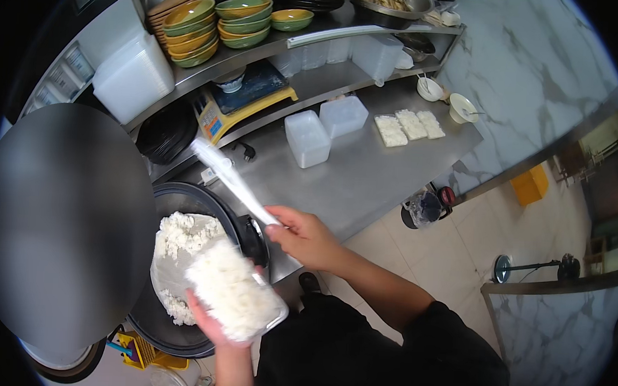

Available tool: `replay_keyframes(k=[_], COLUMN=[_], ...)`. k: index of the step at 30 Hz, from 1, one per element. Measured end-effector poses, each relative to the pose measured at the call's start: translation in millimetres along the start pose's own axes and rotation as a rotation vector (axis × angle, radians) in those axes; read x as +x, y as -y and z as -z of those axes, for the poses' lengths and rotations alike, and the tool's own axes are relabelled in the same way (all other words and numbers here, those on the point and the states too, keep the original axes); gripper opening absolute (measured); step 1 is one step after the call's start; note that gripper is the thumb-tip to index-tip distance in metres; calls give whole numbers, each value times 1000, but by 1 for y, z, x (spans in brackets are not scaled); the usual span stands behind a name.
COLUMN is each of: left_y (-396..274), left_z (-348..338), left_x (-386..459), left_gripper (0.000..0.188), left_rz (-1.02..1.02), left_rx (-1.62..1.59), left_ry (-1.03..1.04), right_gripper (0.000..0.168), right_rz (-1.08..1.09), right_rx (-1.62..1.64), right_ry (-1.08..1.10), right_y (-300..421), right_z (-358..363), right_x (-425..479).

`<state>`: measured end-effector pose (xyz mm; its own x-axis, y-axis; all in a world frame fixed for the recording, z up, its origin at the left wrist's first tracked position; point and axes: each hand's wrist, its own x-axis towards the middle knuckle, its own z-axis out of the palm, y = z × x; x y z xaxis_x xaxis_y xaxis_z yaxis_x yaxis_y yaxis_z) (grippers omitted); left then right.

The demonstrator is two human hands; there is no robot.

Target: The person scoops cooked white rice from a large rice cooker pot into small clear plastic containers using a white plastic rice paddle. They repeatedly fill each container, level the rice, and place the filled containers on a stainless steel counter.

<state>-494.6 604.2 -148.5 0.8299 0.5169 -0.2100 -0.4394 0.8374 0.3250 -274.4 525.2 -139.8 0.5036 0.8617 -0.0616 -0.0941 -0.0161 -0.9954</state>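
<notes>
My left hand (213, 321) holds a clear plastic container (277, 317) from below, tilted and heaped with white cooked rice (236, 289). In my right hand (306, 237) is the handle of a white rice paddle (231, 178), its blade pointing up and away, blurred by motion. Below the container stands a large round dark rice cooker (183, 343), lid off. A mesh liner cloth (171, 277) lies inside it, with clumps of rice (181, 233) on the cloth. The cooker's left side is hidden behind a blurred grey oval.
On the steel counter (351, 195) stand clear container stacks (307, 140), several rice-filled containers (411, 125) and two small bowls (463, 109). A yellow-edged scale (251, 93) sits on the lower shelf; stacked green-and-yellow bowls (191, 35) above. A black plug (247, 152) lies near the paddle.
</notes>
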Motion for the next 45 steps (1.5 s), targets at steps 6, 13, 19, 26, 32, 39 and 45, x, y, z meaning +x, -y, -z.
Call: replay_keyframes(k=[6,13,19,26,32,39,45], left_y=[97,207,298,389,285,170,163], left_z=[12,60,88,120,45,54,41], left_x=[69,179,301,442,429,464,464], left_gripper=[80,78,69,44,20,33,22], left_rz=[271,518,491,328,-579,-304,-98], left_rx=[-109,-16,72,510,1627,1938,2004], left_ry=[-151,-264,-323,-467,-478,-875,-857], right_gripper=[39,32,29,30,27,26,25], right_rz=[6,-79,-182,-226,-241,-217,-208], right_rx=[208,217,274,204,220,96,19], right_ry=[-321,-620,-577,-496,-514,-293,-174], right_y=[-4,-47,-84,-80,-103,-122,-101], right_z=[80,202,289,398,445,434,424], right_x=[-52,-131,-113,-81,-60,-31,-1])
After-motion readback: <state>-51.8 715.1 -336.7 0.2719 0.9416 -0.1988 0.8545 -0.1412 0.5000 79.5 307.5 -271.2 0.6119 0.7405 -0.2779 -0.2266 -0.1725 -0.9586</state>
